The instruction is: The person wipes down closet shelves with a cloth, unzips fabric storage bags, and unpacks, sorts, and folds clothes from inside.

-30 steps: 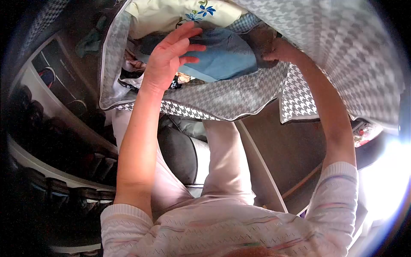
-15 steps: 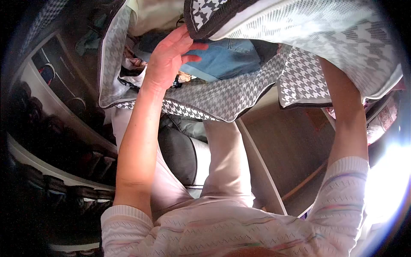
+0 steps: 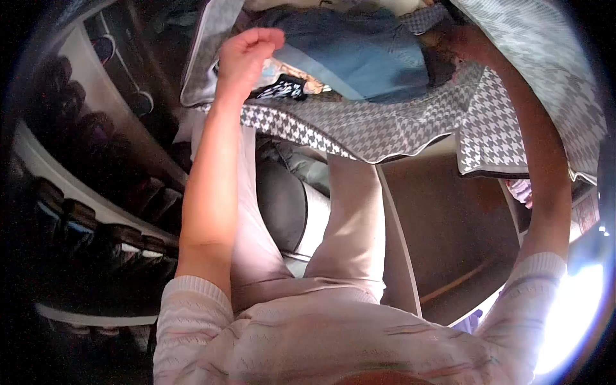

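Observation:
A houndstooth-patterned fabric bag [image 3: 385, 131] lies open across the top of the view, its flap raised at the right. Inside are folded blue denim [image 3: 366, 58], a black-and-white patterned cloth [image 3: 282, 88] and pale cloth along the back. Over the bag's left part is my left hand [image 3: 247, 61], its fingers curled together; whether anything is between them is too small to tell. My right hand [image 3: 459, 43] reaches under the flap at the denim's right end, in shadow beside a small checked cloth [image 3: 423, 19]. Its fingertips are hard to make out.
Curved racks of dark shoes [image 3: 77, 218] stand at the left. Between my legs is a dark round-edged object [image 3: 281, 205]. A pale board edge [image 3: 401, 244] runs beside my right leg, with a brown panel [image 3: 455, 224] beyond it. Bright light comes from the lower right.
The flap has been lifted back from over the bag, and my right hand shows inside again. My left hand's fingers have curled in. The whole view has shifted, with the bag now higher and further right.

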The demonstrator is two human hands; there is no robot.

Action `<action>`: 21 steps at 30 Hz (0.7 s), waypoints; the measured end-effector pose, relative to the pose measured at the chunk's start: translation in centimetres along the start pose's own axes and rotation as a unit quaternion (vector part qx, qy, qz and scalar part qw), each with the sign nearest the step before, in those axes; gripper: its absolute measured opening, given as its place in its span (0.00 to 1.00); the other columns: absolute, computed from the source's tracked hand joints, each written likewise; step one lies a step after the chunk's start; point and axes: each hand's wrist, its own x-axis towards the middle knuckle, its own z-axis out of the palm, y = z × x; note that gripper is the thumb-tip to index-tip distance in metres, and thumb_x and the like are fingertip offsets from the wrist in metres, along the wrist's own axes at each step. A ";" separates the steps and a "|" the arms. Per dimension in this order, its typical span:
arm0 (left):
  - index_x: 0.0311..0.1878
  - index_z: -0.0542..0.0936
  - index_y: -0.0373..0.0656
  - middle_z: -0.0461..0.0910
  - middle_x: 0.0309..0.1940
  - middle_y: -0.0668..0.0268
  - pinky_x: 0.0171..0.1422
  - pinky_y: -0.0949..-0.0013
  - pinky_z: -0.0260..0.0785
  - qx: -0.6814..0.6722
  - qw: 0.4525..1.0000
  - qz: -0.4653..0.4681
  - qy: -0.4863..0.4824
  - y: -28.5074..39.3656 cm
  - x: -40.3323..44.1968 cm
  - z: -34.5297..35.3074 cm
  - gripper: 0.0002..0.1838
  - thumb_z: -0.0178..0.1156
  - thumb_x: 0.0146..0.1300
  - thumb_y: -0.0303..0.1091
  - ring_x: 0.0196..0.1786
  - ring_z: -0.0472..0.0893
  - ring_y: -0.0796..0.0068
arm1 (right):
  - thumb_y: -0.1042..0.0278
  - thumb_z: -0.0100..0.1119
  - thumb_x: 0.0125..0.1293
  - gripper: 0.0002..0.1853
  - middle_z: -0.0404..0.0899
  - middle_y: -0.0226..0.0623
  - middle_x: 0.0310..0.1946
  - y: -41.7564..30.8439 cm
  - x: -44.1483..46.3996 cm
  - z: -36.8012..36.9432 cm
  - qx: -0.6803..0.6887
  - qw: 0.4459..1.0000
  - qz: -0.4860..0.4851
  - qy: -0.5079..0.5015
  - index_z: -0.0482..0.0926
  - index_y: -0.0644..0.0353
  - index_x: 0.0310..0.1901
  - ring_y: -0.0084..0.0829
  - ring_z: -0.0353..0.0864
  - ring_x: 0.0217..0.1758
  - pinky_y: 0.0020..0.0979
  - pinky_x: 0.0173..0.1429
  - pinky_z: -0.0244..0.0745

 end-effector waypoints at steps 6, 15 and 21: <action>0.38 0.79 0.50 0.76 0.39 0.65 0.47 0.61 0.66 0.504 0.846 0.169 0.049 -4.6 -3.1 -1.6 0.13 0.57 0.45 0.28 0.45 0.72 0.60 | 0.61 0.57 0.54 0.12 0.78 0.40 0.24 -8.3 -1.3 -0.2 -0.236 0.907 -0.200 -0.286 0.77 0.62 0.26 0.36 0.77 0.29 0.38 0.34 0.72; 0.39 0.78 0.46 0.71 0.41 0.62 0.49 0.62 0.67 0.700 0.697 0.146 -0.052 -1.6 -7.9 -1.4 0.16 0.60 0.42 0.25 0.45 0.70 0.59 | 0.55 0.55 0.58 0.15 0.77 0.37 0.34 -15.5 -4.8 -5.2 0.144 0.941 -0.164 -0.257 0.76 0.61 0.35 0.31 0.76 0.38 0.34 0.43 0.70; 0.34 0.79 0.45 0.73 0.42 0.63 0.48 0.62 0.68 0.686 0.705 0.155 -0.091 -1.4 -6.4 -2.2 0.08 0.57 0.47 0.28 0.44 0.72 0.59 | 0.52 0.52 0.60 0.20 0.76 0.35 0.43 -16.2 -3.9 -7.5 0.238 0.924 -0.143 -0.263 0.74 0.59 0.45 0.29 0.74 0.46 0.32 0.51 0.68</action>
